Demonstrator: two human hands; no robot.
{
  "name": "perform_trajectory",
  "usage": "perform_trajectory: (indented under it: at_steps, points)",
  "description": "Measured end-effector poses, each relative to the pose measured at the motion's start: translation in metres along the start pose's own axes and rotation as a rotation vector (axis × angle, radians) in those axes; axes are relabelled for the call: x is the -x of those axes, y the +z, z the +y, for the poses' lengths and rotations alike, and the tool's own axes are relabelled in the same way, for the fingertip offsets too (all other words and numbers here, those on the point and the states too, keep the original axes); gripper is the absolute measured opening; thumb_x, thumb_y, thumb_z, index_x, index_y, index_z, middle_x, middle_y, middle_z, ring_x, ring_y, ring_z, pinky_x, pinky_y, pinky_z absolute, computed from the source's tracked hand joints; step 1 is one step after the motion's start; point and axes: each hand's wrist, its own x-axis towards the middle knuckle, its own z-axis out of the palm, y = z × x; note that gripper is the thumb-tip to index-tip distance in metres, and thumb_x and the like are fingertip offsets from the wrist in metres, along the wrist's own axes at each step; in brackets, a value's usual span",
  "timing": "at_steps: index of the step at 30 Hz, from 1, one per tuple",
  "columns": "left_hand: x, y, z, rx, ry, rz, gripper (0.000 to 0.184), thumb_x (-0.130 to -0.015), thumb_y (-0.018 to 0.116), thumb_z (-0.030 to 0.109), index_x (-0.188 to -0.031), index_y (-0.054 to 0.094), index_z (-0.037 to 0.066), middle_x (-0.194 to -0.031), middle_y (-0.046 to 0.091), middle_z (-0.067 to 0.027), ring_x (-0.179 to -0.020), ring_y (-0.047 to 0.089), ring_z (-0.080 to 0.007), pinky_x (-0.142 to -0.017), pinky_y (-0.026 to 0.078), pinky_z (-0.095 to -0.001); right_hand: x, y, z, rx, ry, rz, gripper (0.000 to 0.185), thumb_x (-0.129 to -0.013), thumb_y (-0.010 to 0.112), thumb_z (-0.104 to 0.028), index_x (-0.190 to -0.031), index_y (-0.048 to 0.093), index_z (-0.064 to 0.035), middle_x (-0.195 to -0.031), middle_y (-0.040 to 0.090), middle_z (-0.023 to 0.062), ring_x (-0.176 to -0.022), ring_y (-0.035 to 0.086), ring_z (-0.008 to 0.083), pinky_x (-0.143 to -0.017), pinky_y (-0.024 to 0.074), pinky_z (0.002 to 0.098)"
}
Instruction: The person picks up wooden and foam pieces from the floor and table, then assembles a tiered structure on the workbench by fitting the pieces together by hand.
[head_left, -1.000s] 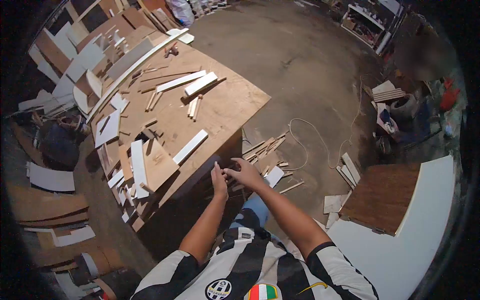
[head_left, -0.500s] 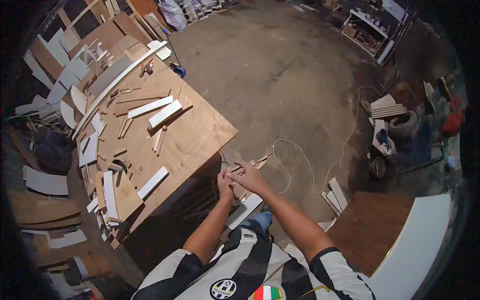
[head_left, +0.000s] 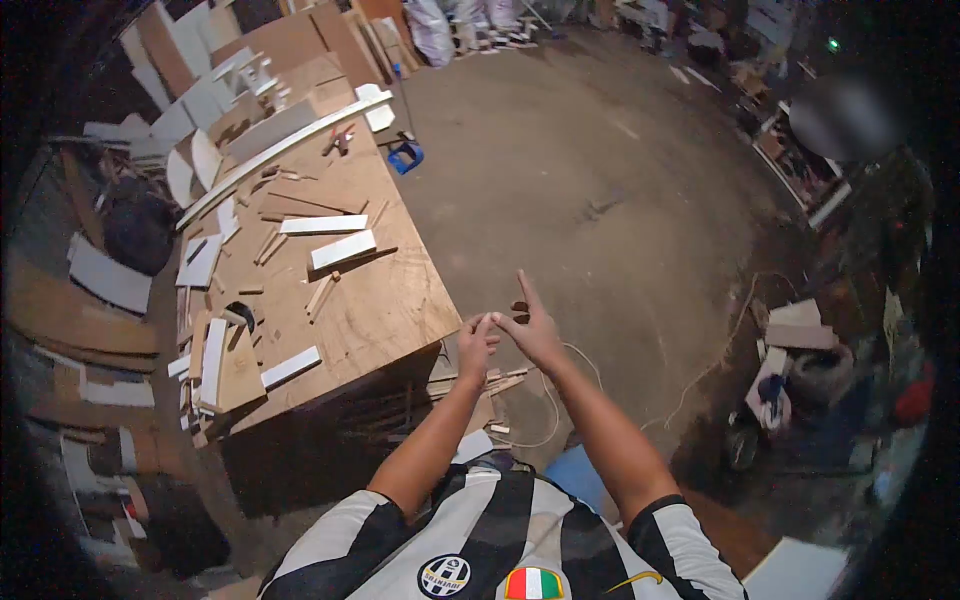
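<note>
Just off the near right corner of the plywood-topped workbench [head_left: 390, 330], my two hands meet at the fingertips. My left hand [head_left: 477, 350] is closed, thumb and fingers drawn together; anything small inside the pinch is hidden. My right hand [head_left: 536, 332] has its index finger stretched forward and its thumb touching the left fingertips. Nothing shows in its grip. On the bench lie white-faced wood strips [head_left: 343, 250], thin wooden sticks [head_left: 322, 297] and red-handled pliers [head_left: 340, 140].
A long curved white strip [head_left: 285, 155] crosses the bench's far side. Wood offcuts [head_left: 500, 385] lie on the floor below my hands, beside a pale cord [head_left: 555, 415]. A blue clamp-like tool [head_left: 405, 155] is at the bench's far edge. Boards lean along the left.
My view has turned and shifted, so the bench sits differently in the frame. Both hands have come up beside the bench corner, and my right index finger has straightened out.
</note>
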Motion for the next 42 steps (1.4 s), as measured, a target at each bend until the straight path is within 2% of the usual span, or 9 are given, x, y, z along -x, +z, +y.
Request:
perform_trajectory:
  at_steps: [2,6,8,16,19,22,28,36,42]
  points:
    - [-0.012,0.016,-0.009,0.023,-0.1,-0.055,0.037,-0.096,0.061,0.036,-0.117,0.058,0.006,-0.097,0.062,-0.0013,-0.073,0.058,-0.0097,-0.06,0.044,-0.0207,-0.021,-0.015,0.025,0.099,0.035,-0.048,0.088,-0.084,0.074,-0.038,-0.154,0.026,-0.0135,-0.127,0.057,0.0274,-0.109,0.063,0.0324,-0.092,0.0494,0.0398]
    - [-0.024,0.074,-0.011,-0.029,-0.006,0.049,0.046,-0.094,0.06,0.045,-0.119,0.058,0.007,-0.098,0.061,-0.0005,-0.074,0.056,-0.0102,-0.062,0.044,-0.024,-0.052,-0.058,0.044,0.055,0.05,-0.141,0.082,-0.084,0.073,-0.039,-0.15,0.034,-0.0094,-0.127,0.057,0.0263,-0.11,0.062,0.0314,-0.093,0.0489,0.0397]
    - [-0.033,0.113,-0.008,-0.025,0.003,0.104,0.048,-0.093,0.06,0.048,-0.121,0.057,0.008,-0.098,0.06,-0.0004,-0.076,0.056,-0.0109,-0.063,0.044,-0.0249,-0.072,-0.089,0.054,0.105,-0.012,-0.152,0.084,-0.081,0.073,-0.048,-0.148,0.039,-0.0102,-0.121,0.062,0.0256,-0.105,0.066,0.0349,-0.089,0.0515,0.0422]
    - [-0.081,0.25,-0.01,0.016,-0.035,0.153,0.055,-0.091,0.058,0.056,-0.127,0.054,0.014,-0.1,0.06,-0.0001,-0.082,0.057,-0.0146,-0.069,0.046,-0.0288,-0.151,-0.214,0.069,0.156,0.019,-0.207,0.087,-0.081,0.07,-0.054,-0.147,0.039,-0.0072,-0.124,0.061,0.027,-0.108,0.064,0.0358,-0.091,0.0503,0.0425]
    - [-0.102,0.286,0.007,0.106,0.016,0.163,0.04,-0.096,0.055,0.047,-0.118,0.054,0.013,-0.086,0.049,0.0043,-0.067,0.05,-0.0068,-0.059,0.043,-0.0262,-0.183,-0.235,0.067,0.151,0.031,-0.25,0.087,-0.081,0.07,-0.054,-0.146,0.04,-0.006,-0.124,0.06,0.0273,-0.109,0.064,0.0355,-0.091,0.0504,0.0424]
    - [-0.135,0.306,0.016,0.006,-0.045,0.234,0.053,-0.09,0.059,0.055,-0.122,0.055,0.013,-0.094,0.057,0.0031,-0.078,0.054,-0.0098,-0.067,0.044,-0.0276,-0.221,-0.24,0.075,0.098,0.006,-0.271,0.087,-0.081,0.071,-0.054,-0.145,0.041,-0.0047,-0.125,0.06,0.0274,-0.107,0.065,0.0354,-0.091,0.0508,0.0423]
    - [-0.238,0.338,0.034,0.099,0.083,0.311,0.049,-0.09,0.063,0.054,-0.116,0.055,0.012,-0.085,0.053,0.0062,-0.07,0.046,-0.0051,-0.063,0.041,-0.0253,-0.324,-0.242,0.086,0.07,0.027,-0.316,0.079,-0.085,0.071,-0.048,-0.145,0.042,-0.0056,-0.125,0.06,0.0242,-0.109,0.064,0.0314,-0.091,0.0508,0.0384]
    - [-0.45,0.366,0.088,0.063,-0.014,0.265,0.058,-0.092,0.058,0.053,-0.128,0.051,0.008,-0.117,0.054,-0.0062,-0.099,0.054,-0.0175,-0.083,0.044,-0.0342,-0.547,-0.236,0.094,0.138,-0.011,-0.259,0.076,-0.086,0.069,-0.046,-0.144,0.043,-0.0051,-0.125,0.06,0.0242,-0.111,0.063,0.0323,-0.093,0.0498,0.0401]
    - [-0.562,0.401,0.159,-0.016,-0.012,0.261,0.061,-0.092,0.058,0.054,-0.13,0.049,0.007,-0.117,0.056,-0.0074,-0.1,0.056,-0.0197,-0.082,0.044,-0.0341,-0.688,-0.233,0.073,0.098,-0.009,-0.236,0.072,-0.087,0.069,-0.044,-0.142,0.046,-0.0041,-0.123,0.061,0.0238,-0.113,0.062,0.0323,-0.095,0.0485,0.0404]
